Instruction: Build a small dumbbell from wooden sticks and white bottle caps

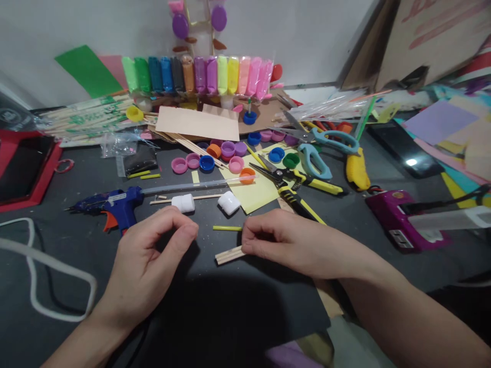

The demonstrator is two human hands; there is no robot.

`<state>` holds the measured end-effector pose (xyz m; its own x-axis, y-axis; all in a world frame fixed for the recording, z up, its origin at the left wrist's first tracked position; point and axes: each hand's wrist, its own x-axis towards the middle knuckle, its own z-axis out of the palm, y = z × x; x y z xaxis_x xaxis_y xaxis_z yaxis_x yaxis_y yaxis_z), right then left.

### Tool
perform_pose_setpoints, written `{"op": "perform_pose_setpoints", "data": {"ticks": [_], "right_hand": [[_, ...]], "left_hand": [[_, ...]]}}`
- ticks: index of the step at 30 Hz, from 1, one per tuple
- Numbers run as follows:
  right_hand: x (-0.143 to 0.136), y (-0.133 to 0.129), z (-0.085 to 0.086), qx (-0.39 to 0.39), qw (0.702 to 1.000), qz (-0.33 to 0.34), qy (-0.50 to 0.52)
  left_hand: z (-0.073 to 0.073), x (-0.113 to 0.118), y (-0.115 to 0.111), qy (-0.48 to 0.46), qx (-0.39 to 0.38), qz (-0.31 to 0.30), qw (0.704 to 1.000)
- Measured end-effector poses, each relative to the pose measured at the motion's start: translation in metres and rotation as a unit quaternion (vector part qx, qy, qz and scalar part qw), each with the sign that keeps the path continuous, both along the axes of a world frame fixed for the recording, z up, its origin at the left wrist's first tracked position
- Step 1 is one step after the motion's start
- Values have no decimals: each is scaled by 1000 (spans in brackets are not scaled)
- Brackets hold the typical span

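Nearer the person than the yellow paper, a few short wooden sticks lie side by side. The right hand curls over their right end, thumb and fingers drawn in; whether it grips or only touches, I cannot tell. A green straw runs to the same fingers, between sticks and paper. Left of the paper and nearer the person, the left hand brings thumb and forefinger together; anything pinched there is hidden.

The sticks look light, stiff and apt to roll apart, best held across their sides; the straw would probably crush. Cutters crowd the paper's right, two white pieces and a glue gun its left.
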<state>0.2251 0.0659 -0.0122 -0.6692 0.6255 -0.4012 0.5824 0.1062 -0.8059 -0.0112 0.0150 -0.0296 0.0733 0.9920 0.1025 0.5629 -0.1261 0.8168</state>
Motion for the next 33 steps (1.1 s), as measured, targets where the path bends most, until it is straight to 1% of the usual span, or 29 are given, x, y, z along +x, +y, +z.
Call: {"op": "perform_pose_setpoints", "data": {"ticks": [2,5,7,9,11,13,15,17,19,21,23,26,28,30,33], "right_hand": [[-1,0,-1,35,999,21,-34],[-4,-1,-1,84,993,25,-82],[-3,0,0,130,983,11,-126],[-1,2,1,170,972,-18,-162],[3,5,3,194,966,-47,-167],[6,6,4,201,967,-56,-146],[6,5,4,197,972,-34,-126],[3,2,2,193,975,10,-110],[-2,-2,-1,203,973,45,-101],[-7,-6,-5,225,968,56,-92],[-10,-9,-8,251,964,50,-77],[-11,-9,-12,292,954,26,-63],[-10,-8,-13,310,948,16,-72],[-9,-7,-14,315,945,10,-82],[-9,-6,-14,310,947,6,-87]], "left_hand": [[0,1,1,24,-1,-2,1000],[-1,3,2,42,9,1,999],[-2,2,2,44,18,15,999],[-3,1,1,41,25,32,998],[-3,-1,0,39,30,49,998],[-2,-3,-1,43,31,66,996],[-2,-3,-1,44,32,92,994],[-1,-3,-1,36,38,119,991],[-1,-4,1,24,45,140,989],[0,-5,4,21,58,150,987],[0,-7,8,42,82,140,986],[-4,-11,15,125,110,85,982],[-9,-14,19,192,119,49,973],[-17,-16,21,251,121,25,960],[-26,-19,23,305,116,1,945]]}}
